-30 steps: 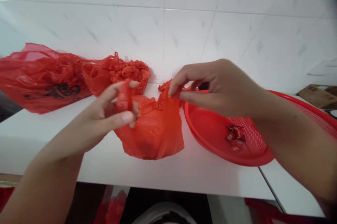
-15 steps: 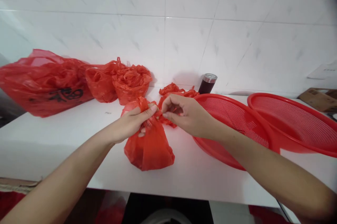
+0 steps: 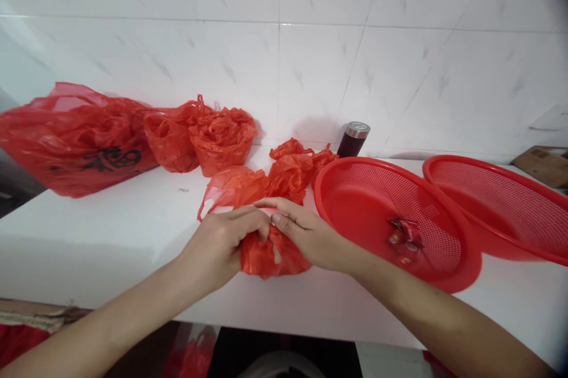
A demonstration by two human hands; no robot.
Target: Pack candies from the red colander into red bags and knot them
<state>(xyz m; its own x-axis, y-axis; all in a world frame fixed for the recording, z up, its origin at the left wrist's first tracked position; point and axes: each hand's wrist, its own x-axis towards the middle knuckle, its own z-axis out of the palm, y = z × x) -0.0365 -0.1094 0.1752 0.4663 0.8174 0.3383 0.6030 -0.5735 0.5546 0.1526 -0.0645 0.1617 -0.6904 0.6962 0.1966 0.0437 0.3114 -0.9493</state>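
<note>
A red plastic bag (image 3: 277, 262) rests near the front of the white table, squat and bunched at the top. My left hand (image 3: 224, 242) has its fingers curled round the left side of this bag. From the right, my right hand (image 3: 306, 233) lies over the bag with its fingers stretched out toward my left hand, their tips close together. Loose red plastic (image 3: 233, 186) spreads just behind my hands, and more crumpled red bags (image 3: 290, 174) lie beyond it.
Large red bags (image 3: 75, 147) and smaller filled ones (image 3: 222, 141) stand at the back left. A red basket (image 3: 355, 200) holding small packets (image 3: 406, 239), another basket (image 3: 479, 206) and a dark cylinder (image 3: 352, 140) are on the right. The table's edge (image 3: 310, 333) is in front.
The bag's gathered top has dropped and its body looks flatter. My left hand has turned knuckles up, and my right hand has opened from a pinch and moved down. The near basket's packets now show.
</note>
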